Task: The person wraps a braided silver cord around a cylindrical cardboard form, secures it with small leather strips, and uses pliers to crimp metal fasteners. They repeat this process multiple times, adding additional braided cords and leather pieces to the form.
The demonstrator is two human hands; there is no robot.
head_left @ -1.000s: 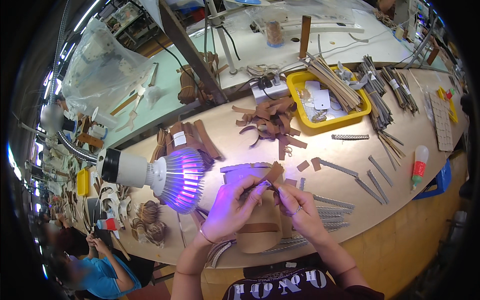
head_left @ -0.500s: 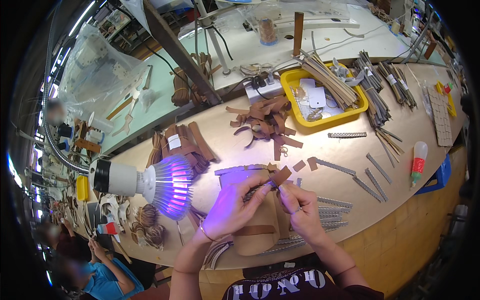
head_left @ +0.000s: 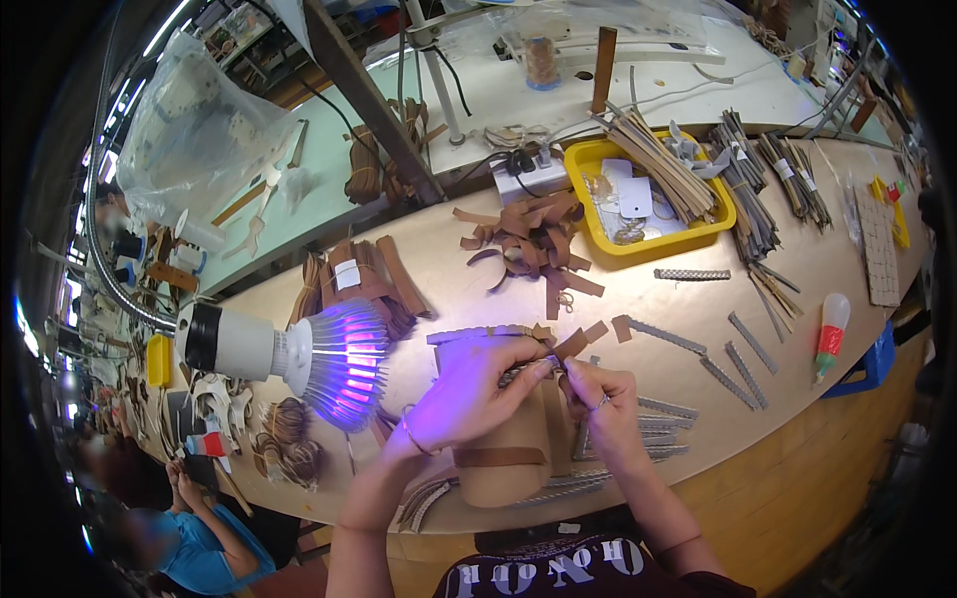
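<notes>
My left hand (head_left: 478, 389) is closed in a pinch on a grey braided strip (head_left: 516, 375), mostly hidden under the fingers. A short brown leather strip (head_left: 574, 345) sticks out just beyond the fingertips, at the braid's end. Close beside it, my right hand (head_left: 606, 399) is closed, thumb against bent fingers; what it pinches is too small to make out. Beneath both hands lies a tan rounded form (head_left: 503, 486) with a brown band (head_left: 501, 457) across it. Along its far edge runs another pale braided strip (head_left: 478, 333).
A lit lamp (head_left: 334, 364) stands close to my left hand. Cut brown leather pieces (head_left: 528, 239) and a yellow tray (head_left: 653, 249) lie farther back. Several braided strips (head_left: 663, 334) and a red-and-clear bottle (head_left: 831, 334) are at the right. Another person (head_left: 214, 543) sits at the far left.
My right hand has drawn slightly right and its fingers sit a little lower, apart from the left fingertips. The brown leather strip has shifted slightly right.
</notes>
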